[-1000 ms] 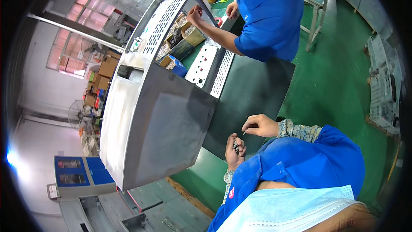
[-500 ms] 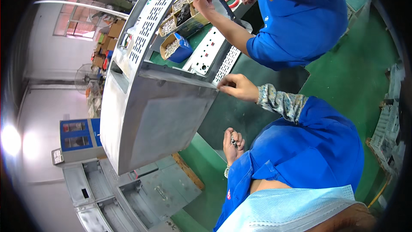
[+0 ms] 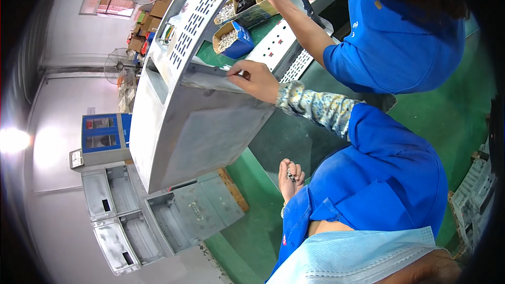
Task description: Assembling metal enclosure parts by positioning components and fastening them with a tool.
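The right hand (image 3: 255, 80), fingers bent, contents unclear, is at the grey metal housing's (image 3: 210, 131) rim, while right of the housing the left hand (image 3: 290, 185) curls around small metal parts (image 3: 291, 176).

Your patterned sleeve (image 3: 318, 107) is soft, crinkled cloth, the grey housing (image 3: 210, 126) looks like metal with a smooth, matt, patchy finish, and the desk (image 3: 286, 132) has a smooth, dull dark surface.

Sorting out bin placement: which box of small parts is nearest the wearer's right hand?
The blue box. Its outer walls are blue; the brown boxes sit behind it, farther from the right hand.
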`<action>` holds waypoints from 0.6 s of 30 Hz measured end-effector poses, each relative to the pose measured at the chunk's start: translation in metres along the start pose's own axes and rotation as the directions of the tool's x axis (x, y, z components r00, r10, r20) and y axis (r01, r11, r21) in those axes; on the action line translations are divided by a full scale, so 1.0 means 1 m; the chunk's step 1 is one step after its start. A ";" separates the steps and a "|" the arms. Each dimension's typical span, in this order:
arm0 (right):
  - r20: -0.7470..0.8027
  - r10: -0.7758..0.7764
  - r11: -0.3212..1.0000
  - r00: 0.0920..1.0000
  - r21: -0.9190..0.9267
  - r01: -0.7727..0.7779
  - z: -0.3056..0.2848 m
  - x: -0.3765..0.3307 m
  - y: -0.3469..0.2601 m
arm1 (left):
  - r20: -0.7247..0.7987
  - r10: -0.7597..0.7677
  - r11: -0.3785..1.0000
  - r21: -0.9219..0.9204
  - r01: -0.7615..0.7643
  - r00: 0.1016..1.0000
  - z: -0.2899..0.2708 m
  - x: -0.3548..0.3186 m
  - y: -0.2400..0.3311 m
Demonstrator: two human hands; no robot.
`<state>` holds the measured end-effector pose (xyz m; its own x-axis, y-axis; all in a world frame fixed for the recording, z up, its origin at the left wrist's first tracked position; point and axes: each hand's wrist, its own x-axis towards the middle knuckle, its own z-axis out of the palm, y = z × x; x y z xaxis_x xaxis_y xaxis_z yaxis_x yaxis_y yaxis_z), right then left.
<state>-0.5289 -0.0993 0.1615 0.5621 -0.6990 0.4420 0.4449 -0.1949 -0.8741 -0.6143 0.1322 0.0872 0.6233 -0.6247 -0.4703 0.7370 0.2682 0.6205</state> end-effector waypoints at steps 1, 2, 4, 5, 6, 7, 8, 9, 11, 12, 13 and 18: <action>-0.002 -0.001 1.000 1.000 0.004 0.001 0.006 0.007 0.000 | 0.000 0.002 1.000 0.004 -0.002 1.000 -0.001 0.001 0.001; -0.028 -0.048 0.999 0.998 -0.014 0.048 0.012 0.013 0.000 | -0.007 -0.005 1.000 0.002 0.005 1.000 -0.001 0.002 0.002; -0.075 -0.144 0.989 0.987 -0.031 0.142 0.023 0.025 0.002 | -0.013 -0.016 1.000 0.008 0.016 1.000 -0.003 0.003 0.003; -0.079 -0.146 0.989 0.986 -0.030 0.144 0.029 0.030 0.004 | -0.011 -0.016 1.000 0.013 0.016 1.000 -0.004 0.004 0.004; -0.113 -0.212 0.977 0.971 -0.056 0.207 0.034 0.035 0.007 | -0.002 -0.024 1.000 0.013 0.024 1.000 -0.005 0.005 0.006; -0.141 -0.274 0.961 0.951 -0.083 0.265 0.038 0.038 0.008 | 0.003 -0.032 0.999 0.009 0.032 0.999 -0.006 0.005 0.007; -0.142 -0.273 0.961 0.951 -0.082 0.264 0.042 0.041 0.009 | -0.011 -0.031 0.999 -0.029 0.031 0.999 -0.006 0.004 0.008; -0.153 -0.321 0.945 0.935 -0.120 0.305 0.046 0.044 0.010 | -0.013 -0.033 0.999 -0.029 0.032 0.999 -0.007 0.005 0.009; -0.158 -0.365 0.927 0.918 -0.158 0.341 0.052 0.047 0.010 | -0.014 -0.030 0.999 -0.035 0.029 0.999 -0.011 0.006 0.011; -0.161 -0.411 0.906 0.897 -0.187 0.381 0.054 0.049 0.011 | -0.017 -0.033 0.999 -0.038 0.032 0.999 -0.012 0.006 0.012; -0.164 -0.457 0.882 0.874 -0.216 0.420 0.055 0.051 0.011 | -0.017 -0.036 0.999 -0.018 0.036 0.999 -0.013 0.007 0.014; -0.178 -0.513 0.842 0.840 -0.294 0.452 0.058 0.056 0.016 | -0.015 -0.061 0.998 -0.009 0.061 0.998 -0.020 0.013 0.020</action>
<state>-0.4502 -0.1016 0.1834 0.1196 -0.6099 0.7834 0.4237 -0.6823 -0.5958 -0.5864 0.1444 0.0810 0.5813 -0.6289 -0.5163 0.7756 0.2363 0.5853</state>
